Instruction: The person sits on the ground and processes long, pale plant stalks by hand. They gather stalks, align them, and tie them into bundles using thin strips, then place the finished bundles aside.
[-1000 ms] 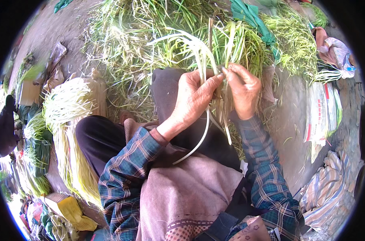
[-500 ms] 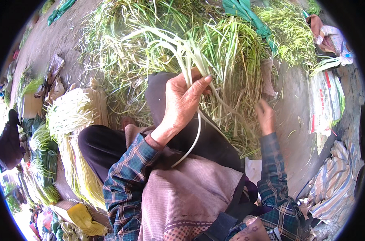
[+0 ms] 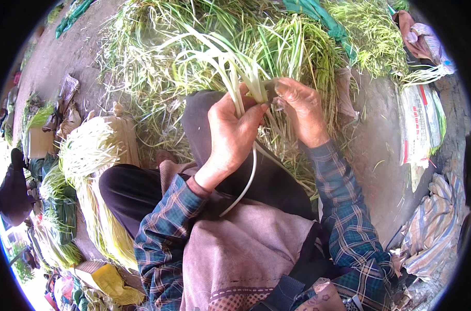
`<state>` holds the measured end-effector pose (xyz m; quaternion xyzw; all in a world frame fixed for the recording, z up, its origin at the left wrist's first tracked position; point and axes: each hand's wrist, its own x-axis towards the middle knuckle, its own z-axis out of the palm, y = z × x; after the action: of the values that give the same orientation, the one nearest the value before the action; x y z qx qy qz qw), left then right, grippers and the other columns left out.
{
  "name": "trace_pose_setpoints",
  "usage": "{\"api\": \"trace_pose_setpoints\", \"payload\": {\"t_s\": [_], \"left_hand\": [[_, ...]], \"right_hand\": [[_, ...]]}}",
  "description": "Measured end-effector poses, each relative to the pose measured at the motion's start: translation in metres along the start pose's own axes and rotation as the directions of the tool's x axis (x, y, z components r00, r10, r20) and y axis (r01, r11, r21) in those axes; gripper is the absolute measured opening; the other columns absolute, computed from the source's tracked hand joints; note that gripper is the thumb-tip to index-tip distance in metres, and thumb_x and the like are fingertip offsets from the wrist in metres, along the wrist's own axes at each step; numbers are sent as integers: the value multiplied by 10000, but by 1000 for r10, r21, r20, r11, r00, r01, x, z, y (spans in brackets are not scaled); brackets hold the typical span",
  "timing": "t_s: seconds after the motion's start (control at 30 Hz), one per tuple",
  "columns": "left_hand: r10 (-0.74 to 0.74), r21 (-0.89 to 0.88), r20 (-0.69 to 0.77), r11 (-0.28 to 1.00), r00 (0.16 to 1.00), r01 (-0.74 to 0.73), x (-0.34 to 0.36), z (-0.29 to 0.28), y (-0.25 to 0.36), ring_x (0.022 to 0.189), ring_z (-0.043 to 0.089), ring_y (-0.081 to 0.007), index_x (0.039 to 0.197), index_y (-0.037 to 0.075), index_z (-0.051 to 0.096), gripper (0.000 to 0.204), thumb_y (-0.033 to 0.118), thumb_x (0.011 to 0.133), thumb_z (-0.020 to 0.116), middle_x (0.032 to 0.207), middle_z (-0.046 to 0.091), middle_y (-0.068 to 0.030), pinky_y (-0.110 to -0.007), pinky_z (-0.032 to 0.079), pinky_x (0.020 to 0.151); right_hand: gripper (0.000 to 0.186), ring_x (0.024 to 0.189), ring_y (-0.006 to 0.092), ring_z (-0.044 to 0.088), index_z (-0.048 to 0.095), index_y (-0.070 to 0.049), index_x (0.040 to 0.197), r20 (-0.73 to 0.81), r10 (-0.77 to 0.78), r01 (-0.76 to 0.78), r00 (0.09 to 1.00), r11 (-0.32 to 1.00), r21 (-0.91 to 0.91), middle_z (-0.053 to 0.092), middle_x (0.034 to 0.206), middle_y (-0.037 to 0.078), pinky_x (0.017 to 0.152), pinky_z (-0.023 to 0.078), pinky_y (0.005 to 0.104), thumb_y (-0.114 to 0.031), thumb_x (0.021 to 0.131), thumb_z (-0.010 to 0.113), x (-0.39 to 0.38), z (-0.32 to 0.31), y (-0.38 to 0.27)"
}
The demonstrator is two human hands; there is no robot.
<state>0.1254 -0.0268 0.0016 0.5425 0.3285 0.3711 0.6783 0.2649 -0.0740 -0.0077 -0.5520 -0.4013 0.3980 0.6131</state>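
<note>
My left hand [image 3: 230, 132] is closed round a small bunch of green garlic stalks [image 3: 231, 65], white at the stems, with green leaves fanning up and away. One thin white stem [image 3: 252, 179] hangs from under that hand and curves over my lap. My right hand [image 3: 303, 111] is beside the left thumb, at the cut-looking end of the thicker stalks. Its thumb and fingers are drawn together there, and what they pinch is too blurred to make out. Beyond both hands spreads a heap of loose green and yellowing stalks [image 3: 168, 62].
To my left lies a large bundle of pale stalks [image 3: 98, 150], with a yellow and brown box [image 3: 103, 280] nearer me. A green cloth strip [image 3: 321, 23] crosses the heap. At right are a white printed sack [image 3: 419, 124] and a striped sheet [image 3: 432, 228]. A dark shoe [image 3: 15, 186] shows far left.
My right hand has come up and left from beside the heap to the stalk ends at my left thumb. My left hand keeps its hold and has barely moved.
</note>
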Motion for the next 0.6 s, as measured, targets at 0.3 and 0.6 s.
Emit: {"api": "trace_pose_setpoints", "payload": {"t_s": [0.3,0.6], "left_hand": [[84,4,-89,996,993,-84,-5,1,-2,681,593,-86,1110,-47,564,332,-46,783,620,826,660,-82,-211,493,598],[78,-230,-154,967,985,-112,6,-19,13,634,641,-163,917,-70,611,128,-34,796,622,790,657,-123,-265,553,572]], "right_hand": [[91,614,93,596,676,-9,829,-155,-12,-63,988,881,-470,668,739,40,587,484,230,-90,803,641,-31,-29,44],[207,735,385,591,653,-41,826,-419,264,-411,869,-86,-908,614,826,213,651,452,469,-199,716,574,-210,-215,170]]}}
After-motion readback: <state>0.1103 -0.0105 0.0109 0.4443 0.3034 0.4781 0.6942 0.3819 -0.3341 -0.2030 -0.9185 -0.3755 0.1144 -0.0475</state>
